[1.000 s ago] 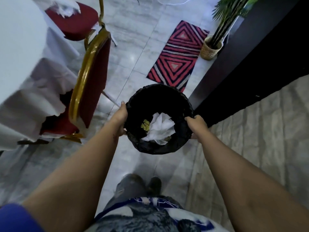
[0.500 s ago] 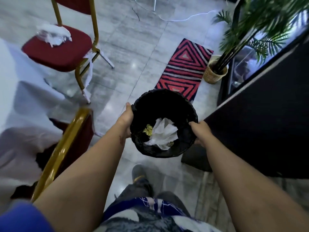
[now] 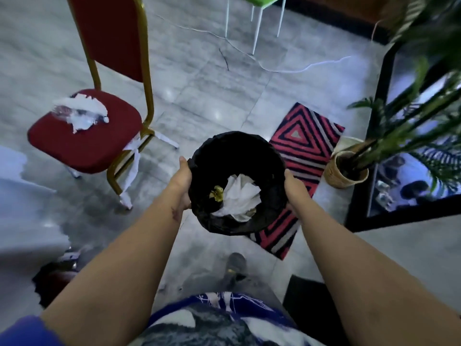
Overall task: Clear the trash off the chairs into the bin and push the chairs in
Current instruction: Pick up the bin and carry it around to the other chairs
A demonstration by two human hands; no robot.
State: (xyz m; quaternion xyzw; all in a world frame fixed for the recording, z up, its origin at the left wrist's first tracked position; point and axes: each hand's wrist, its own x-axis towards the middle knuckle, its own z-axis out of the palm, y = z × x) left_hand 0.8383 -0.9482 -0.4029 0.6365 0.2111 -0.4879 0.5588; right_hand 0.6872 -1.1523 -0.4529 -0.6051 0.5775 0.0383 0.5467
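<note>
Nearest, at 6 o'clock, a blue and white patterned shirt [image 3: 224, 318] fills the bottom edge, and one dark shoe [image 3: 234, 267] stands on the grey marble floor [image 3: 204, 96] just past it. Both bare forearms reach forward to the middle of the view.

The left hand [image 3: 183, 181] grips the bin [image 3: 237, 146] on its 9 o'clock side, thumb lying up along the rim, fingers hidden behind the wall. The right hand [image 3: 294, 189] grips the 3 o'clock side the same way. The bin is held in the air between them, above the floor and the near edge of the rug [image 3: 305, 146].

The bin is round and black, lined with a wrinkled black bag that folds over the rim. In its bottom lies a crumpled white tissue [image 3: 240, 196], with a small yellow scrap [image 3: 216, 193] touching it at 9 o'clock.

At 8 o'clock a white tablecloth [image 3: 25, 213] hangs down.

At 10 o'clock, well apart from the bin, stands a chair [image 3: 84, 146] with a dark red padded seat and back on a gold metal frame. On the seat, toward the far left, rests a wad of trash [image 3: 79, 113]: torn white paper mixed with what seems to be clear plastic, blurred. A white strip [image 3: 133, 166] hangs from the frame's near corner down to the floor.

At 2 o'clock the rug shows red, black and grey nested triangles. Just beside it, at 3 o'clock, a woven basket pot [image 3: 334, 174] holds a green palm.

Farthest, at 12 o'clock, the thin white legs of a green chair [image 3: 258, 11] stand near a white cable [image 3: 274, 69] trailing over the floor.
</note>
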